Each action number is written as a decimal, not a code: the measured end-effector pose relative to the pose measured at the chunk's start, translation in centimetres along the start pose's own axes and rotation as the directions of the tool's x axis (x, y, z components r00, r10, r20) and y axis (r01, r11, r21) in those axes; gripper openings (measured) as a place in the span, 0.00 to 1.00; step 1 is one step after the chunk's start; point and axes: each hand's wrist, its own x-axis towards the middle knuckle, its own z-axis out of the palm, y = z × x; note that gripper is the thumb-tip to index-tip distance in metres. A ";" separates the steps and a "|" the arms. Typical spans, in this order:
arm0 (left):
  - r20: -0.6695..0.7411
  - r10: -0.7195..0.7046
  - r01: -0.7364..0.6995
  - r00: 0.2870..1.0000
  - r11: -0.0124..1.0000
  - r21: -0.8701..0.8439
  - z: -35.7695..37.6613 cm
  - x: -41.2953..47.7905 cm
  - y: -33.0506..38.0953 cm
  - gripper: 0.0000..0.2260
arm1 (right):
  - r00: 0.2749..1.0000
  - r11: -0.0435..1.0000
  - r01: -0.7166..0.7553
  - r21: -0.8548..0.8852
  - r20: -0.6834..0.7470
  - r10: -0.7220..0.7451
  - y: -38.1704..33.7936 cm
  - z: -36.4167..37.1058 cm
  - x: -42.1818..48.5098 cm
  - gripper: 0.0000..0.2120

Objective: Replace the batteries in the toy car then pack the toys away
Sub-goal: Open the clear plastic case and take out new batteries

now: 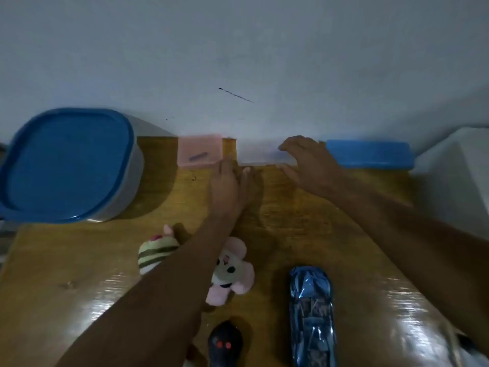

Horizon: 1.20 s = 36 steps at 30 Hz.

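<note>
A shiny blue toy car (pixel 311 316) lies on the wooden table (pixel 79 274) near its front edge. Left of it stands a black remote control (pixel 225 345) with red buttons. Further left lie a pink-and-white plush toy (pixel 232 271) and a green-striped plush toy (pixel 156 252), partly hidden by my left forearm. At the table's far edge, my left hand (pixel 229 184) reaches between a small pink box (pixel 199 151) and a clear box (pixel 260 154), its fingers apart and holding nothing. My right hand (pixel 309 162) is spread at the clear box's right end, thumb in front and fingers above it.
A large grey container with a blue lid (pixel 66 162) stands at the back left. A flat blue box (pixel 370 153) rests against the wall (pixel 238 49) at the back right. Something white (pixel 455 181) borders the table on the right.
</note>
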 end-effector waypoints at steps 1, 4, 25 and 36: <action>-0.021 -0.010 0.010 1.000 1.000 0.009 0.1 0.3 0.1 0.17 | 1.000 1.000 0.013 -0.018 0.002 -0.013 0.2 0.3 0.2 0.20; -0.081 -0.003 0.006 0.997 1.000 0.028 0.6 0.7 0.2 0.15 | 1.000 0.997 0.023 -0.070 0.008 -0.023 1.0 0.9 0.4 0.21; -0.152 -0.180 0.144 0.972 0.964 -0.224 1.4 1.9 0.0 0.15 | 0.965 0.951 0.180 -0.251 -0.143 -0.220 1.9 2.0 1.6 0.19; -0.159 -0.201 0.164 0.967 0.962 -0.218 1.9 2.3 -0.6 0.13 | 0.934 0.898 0.296 -0.326 -0.097 -0.343 2.6 2.7 2.6 0.15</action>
